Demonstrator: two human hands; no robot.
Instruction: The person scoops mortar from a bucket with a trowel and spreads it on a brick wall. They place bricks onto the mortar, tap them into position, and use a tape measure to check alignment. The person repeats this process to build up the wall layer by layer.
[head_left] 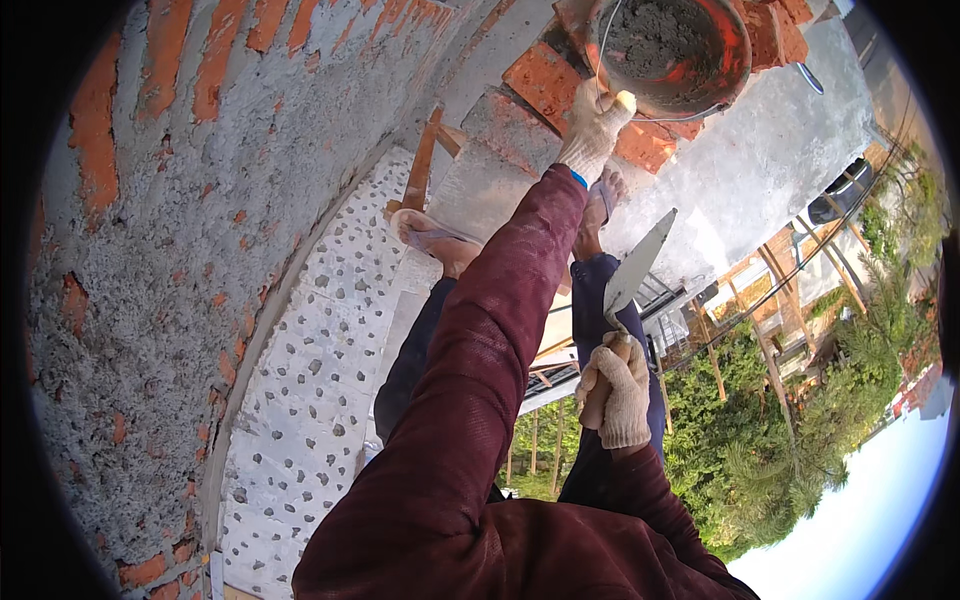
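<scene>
In the head view, your left hand [597, 125], in an off-white knitted glove, is stretched far forward with its fingers closed around the thin metal wire handle [602, 50] of a round, orange-red bucket [733, 40] smeared with grey. The bucket is at the top of the view, slightly right of centre, with wet grey mortar [655, 40] inside it. Rough red-orange clay bricks [540, 85] lie about it; you cannot tell from here whether its base rests on them or hangs just above.

Your right hand [620, 395], gloved the same way, is close to your body above your right thigh. Its fingers are wrapped around the handle of a pointed, grey metal trowel [640, 262], and the blade points up and slightly right, well apart from the bucket.

Your long maroon sleeve [480, 350] crosses the middle of the view, and a blue band [578, 178] shows at your left wrist. Below the bricks are your feet in sandals, the left foot [440, 240] beside a short brown wooden piece [422, 165]. On your left curves a wall of rough grey mortar and red brick [200, 250], with a white surface spotted with grey dabs [310, 370] along its base. To your right are a pale concrete slab [790, 130], wooden poles and green trees [840, 400].
</scene>
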